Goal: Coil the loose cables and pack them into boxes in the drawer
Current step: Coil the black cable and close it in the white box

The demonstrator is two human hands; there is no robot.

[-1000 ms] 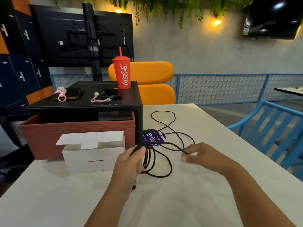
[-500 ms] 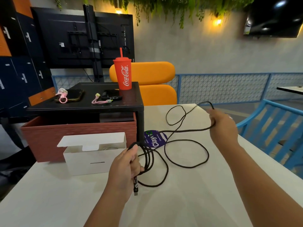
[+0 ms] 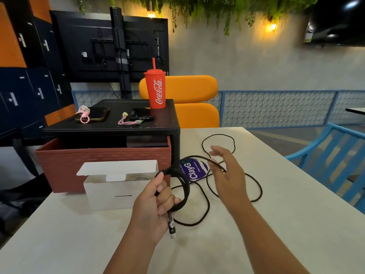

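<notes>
From the head view we see the left hand [image 3: 154, 200] curled round a bundle of loops of the black cable [image 3: 186, 187], a thin matte cord. Its plug [image 3: 171, 227] pokes out below the fist. The right hand [image 3: 230, 175] is spread, fingers straight, with one strand lying across them. The rest of the cable sprawls in loose rings on the smooth pale tabletop [image 3: 286, 224], partly over a round purple sticker [image 3: 197, 169]. Just left of the hands stands a white card box [image 3: 118, 192], flap up, in front of the ribbed red-brown drawer [image 3: 98, 161]. Right of the loops the tabletop runs wide to its straight edge.
</notes>
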